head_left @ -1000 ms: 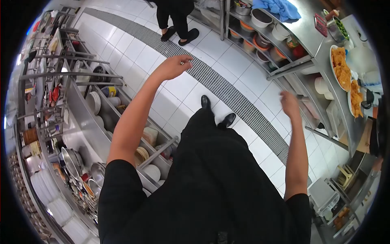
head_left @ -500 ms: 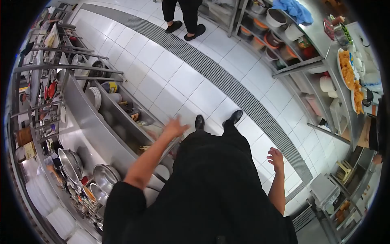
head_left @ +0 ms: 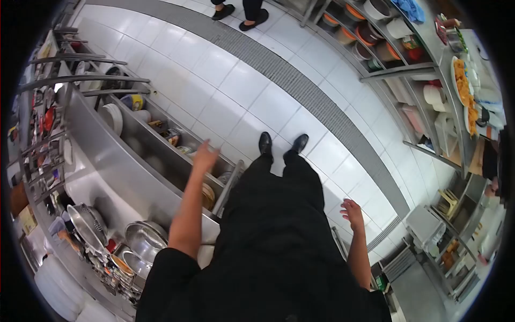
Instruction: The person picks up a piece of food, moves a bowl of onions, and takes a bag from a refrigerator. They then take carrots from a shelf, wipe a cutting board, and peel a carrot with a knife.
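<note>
- Your left hand, at 9 o'clock, has its fingers loosely spread, one reaching out further than the others; you show nothing in its grip.
- The metal shelf unit runs along your left side, from about 10 o'clock down to 8. Your left hand is over its inner side in the view; you cannot tell whether it touches.
- White plates stand in that unit between 9 and 10 o'clock.
- Steel bowls sit at 8 o'clock, near your left forearm.
- Your right hand, at 4 o'clock, has its fingers softly curled and slightly apart, over the white tiled floor, gripping nothing you can see.
- Your black shoes are near the middle, side by side and apart.
- Another person's feet are at 12 o'clock, in dark footwear.
- Containers fill shelves between 1 and 2 o'clock, near a blue cloth.
- Orange-brown food lies on white dishes between 2 and 3 o'clock.
</note>
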{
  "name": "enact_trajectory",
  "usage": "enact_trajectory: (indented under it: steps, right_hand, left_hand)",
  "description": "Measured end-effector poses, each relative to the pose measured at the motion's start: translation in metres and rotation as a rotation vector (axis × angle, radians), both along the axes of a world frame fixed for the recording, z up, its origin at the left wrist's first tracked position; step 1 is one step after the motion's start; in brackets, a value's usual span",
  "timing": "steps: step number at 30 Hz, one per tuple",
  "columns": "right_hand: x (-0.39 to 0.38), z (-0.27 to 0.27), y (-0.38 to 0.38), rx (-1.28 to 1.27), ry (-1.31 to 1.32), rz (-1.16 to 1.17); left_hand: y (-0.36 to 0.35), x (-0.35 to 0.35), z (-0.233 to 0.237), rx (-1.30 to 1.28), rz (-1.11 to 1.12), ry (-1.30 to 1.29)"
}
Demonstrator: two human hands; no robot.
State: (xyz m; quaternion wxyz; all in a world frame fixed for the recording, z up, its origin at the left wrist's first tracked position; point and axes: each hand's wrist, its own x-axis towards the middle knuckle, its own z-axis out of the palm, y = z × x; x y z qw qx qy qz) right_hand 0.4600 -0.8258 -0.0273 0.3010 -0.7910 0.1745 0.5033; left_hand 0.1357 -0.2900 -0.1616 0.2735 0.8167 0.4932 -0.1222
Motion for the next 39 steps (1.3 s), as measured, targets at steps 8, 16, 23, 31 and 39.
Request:
enact_trajectory:
  steps: [8,16,23,31,39]
  right_hand:
    - [0.022,0.005,0.053,0.007,-0.140,-0.124]
    - [0.036,0.029,0.089,0.148,-0.246,-0.294]
    - [0.022,0.026,0.085,0.184,-0.351,-0.293]
    - [-0.032,-0.014,0.029,0.127,-0.210,-0.379]
    - [-0.126,-0.054,-0.039,0.032,0.065,-0.348]
  left_hand:
    - [0.020,0.098,0.149,-0.380,0.089,-0.286]
    - [0.008,0.175,0.225,-1.284,0.622,-0.915]
    - [0.006,0.210,0.262,-1.407,0.663,-1.047]
    - [0.004,0.151,0.221,-1.631,0.508,-0.992]
    - [-0.093,-0.056,0.006,-0.650,0.002,0.074]
